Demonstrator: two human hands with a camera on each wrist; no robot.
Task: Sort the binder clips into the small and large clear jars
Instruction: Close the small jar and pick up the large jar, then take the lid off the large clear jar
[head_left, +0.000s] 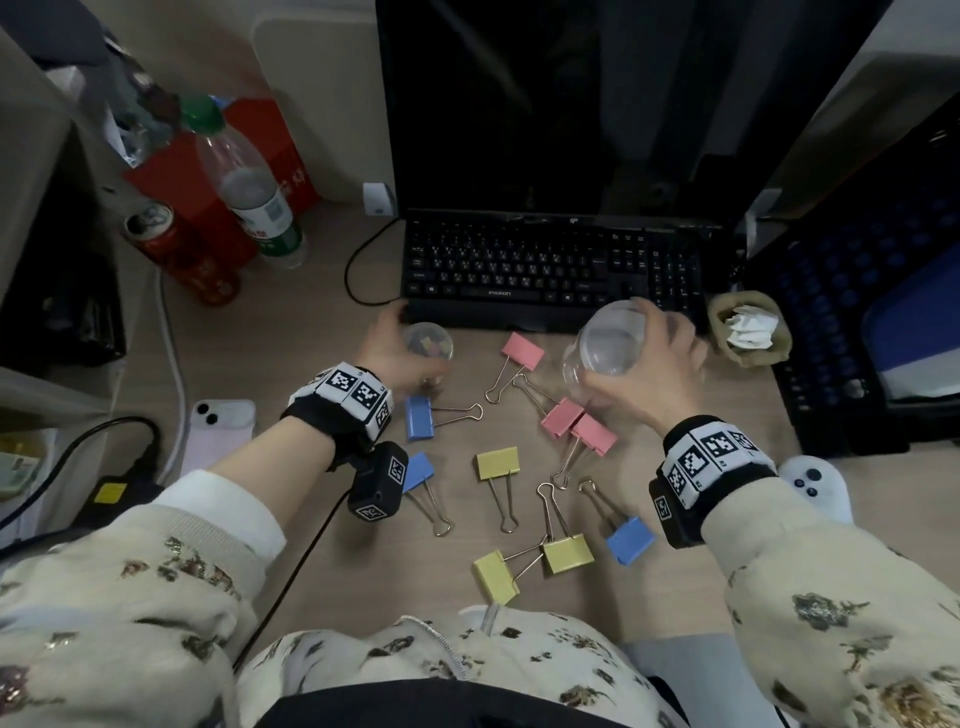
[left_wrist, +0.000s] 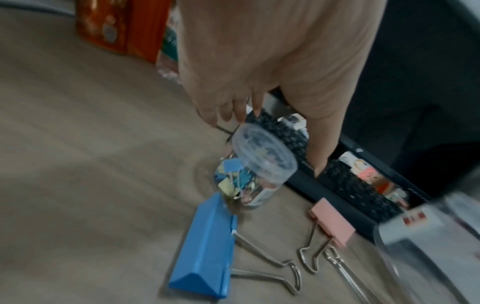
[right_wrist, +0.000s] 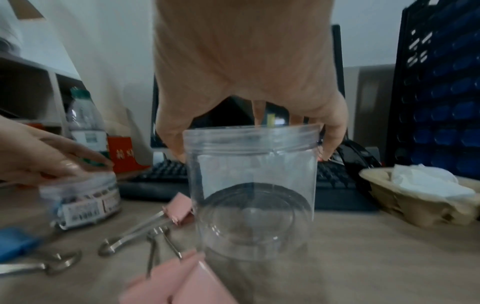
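My left hand (head_left: 402, 345) reaches down over the small clear jar (head_left: 430, 341), thumb and fingers spread round its lid (left_wrist: 262, 150). Small coloured clips fill that jar (left_wrist: 241, 183). The large clear jar (head_left: 605, 349) is empty, and my right hand (head_left: 641, 353) grips it from above by the rim (right_wrist: 252, 131). It is tilted in the head view. Several large binder clips lie on the desk between my arms: pink (head_left: 523, 351), pink (head_left: 563, 418), blue (head_left: 420, 417), yellow (head_left: 497, 462), yellow (head_left: 568, 553), blue (head_left: 630, 540).
A black keyboard (head_left: 550, 265) and a dark monitor stand just behind the jars. A water bottle (head_left: 249, 192), a red can (head_left: 176, 249) and a red box are at back left. A basket with tissue (head_left: 750, 330) and blue bins sit right; a phone (head_left: 221, 431) lies left.
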